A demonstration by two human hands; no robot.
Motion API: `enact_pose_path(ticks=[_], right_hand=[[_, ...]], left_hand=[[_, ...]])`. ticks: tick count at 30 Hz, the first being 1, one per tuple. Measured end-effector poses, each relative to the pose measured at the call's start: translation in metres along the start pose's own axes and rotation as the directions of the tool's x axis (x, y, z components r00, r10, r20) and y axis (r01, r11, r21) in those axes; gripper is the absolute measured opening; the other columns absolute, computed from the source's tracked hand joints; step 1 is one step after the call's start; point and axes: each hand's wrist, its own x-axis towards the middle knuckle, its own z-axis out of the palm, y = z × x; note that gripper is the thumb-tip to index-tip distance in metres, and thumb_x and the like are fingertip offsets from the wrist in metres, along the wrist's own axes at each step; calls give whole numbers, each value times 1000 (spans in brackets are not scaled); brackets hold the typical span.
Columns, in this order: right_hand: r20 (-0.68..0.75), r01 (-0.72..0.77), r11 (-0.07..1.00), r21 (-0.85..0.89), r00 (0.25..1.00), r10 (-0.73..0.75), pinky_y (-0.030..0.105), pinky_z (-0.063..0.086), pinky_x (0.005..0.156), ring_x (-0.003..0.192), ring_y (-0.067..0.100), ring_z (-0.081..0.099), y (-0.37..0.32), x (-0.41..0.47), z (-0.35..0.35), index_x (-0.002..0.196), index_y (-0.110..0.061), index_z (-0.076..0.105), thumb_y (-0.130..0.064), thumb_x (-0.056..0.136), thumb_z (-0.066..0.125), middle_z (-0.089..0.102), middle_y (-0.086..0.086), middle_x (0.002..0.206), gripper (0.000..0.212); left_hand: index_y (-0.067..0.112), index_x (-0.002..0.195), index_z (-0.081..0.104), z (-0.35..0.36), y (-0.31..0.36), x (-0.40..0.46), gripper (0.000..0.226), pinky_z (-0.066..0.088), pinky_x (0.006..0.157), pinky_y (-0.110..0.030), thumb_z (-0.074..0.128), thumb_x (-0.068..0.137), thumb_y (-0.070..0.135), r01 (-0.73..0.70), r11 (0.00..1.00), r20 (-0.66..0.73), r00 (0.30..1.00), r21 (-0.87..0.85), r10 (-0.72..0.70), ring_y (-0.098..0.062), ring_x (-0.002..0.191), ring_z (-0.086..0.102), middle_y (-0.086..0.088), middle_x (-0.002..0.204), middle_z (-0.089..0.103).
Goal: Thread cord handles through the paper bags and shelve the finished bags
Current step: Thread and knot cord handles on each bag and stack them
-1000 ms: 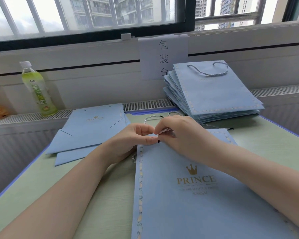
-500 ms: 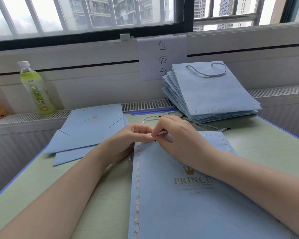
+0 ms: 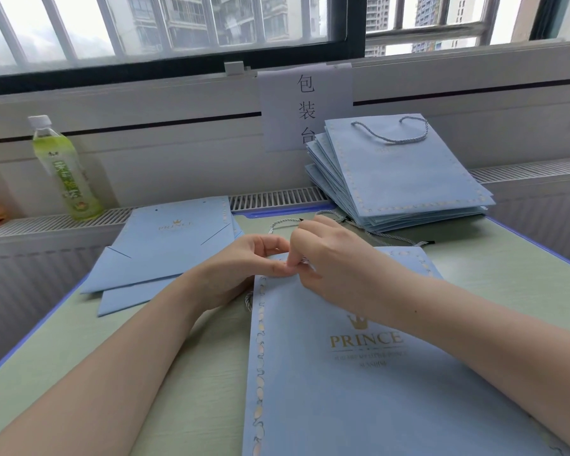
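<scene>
The bag (image 3: 359, 373) lies flat on the worktop (image 3: 178, 373), long axis running away from both hands' fingers (image 3: 278, 266), which pinch the cord (image 3: 278, 223) at its far edge.

Window (image 3: 178, 24): barred, dark-framed, spanning the top; tower blocks beyond.
Light: flat grey daylight.
Wall (image 3: 165, 159): white panels under the sill, one dark horizontal seam.
Sign (image 3: 305, 106): white paper with three black characters, taped mid-wall.
Ledge (image 3: 273, 197): slotted white grille, probably a radiator cover, along the table's far edge.
Table (image 3: 185, 383): pale green top, blue edging.
</scene>
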Motion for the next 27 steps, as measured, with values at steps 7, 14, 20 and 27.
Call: enact_pose_path(ticks=[7,14,20,27], right_hand=[[74,-194,968,162,980,184,8,30,65,75,15,41,3,-2,-5,79,-6,59,-2,80,62,46,-7,78,6],[40,-44,999,27,998,43,15,20,60,68,13,38,0,-2,-2,72,-6,61,-2,72,60,57,4,69,4],[173,-171,957,236,976,132,8,32,68,71,-3,44,4,-3,-9,96,-15,71,-11,87,64,52,-11,82,12],[228,-341,909,237,930,289,6,32,70,77,-6,42,0,-5,-4,94,-21,55,-23,86,66,49,-11,89,14]], left_hand=[[-2,104,60,2,1,-1,32,51,85,-30,66,75,11,-13,1000,-19,1000,-24,13,-23,90,63,-14,100,66],[1,98,65,-1,0,-1,28,49,85,-37,65,75,17,-13,999,-23,1000,-49,12,-29,88,62,-17,97,66],[4,83,58,2,3,-1,24,47,70,-30,61,63,18,12,1000,-63,998,14,-11,-21,73,58,-13,83,57],[18,51,47,9,6,0,15,39,50,-19,51,63,11,22,1000,-119,993,13,-20,-9,49,48,3,56,48]])
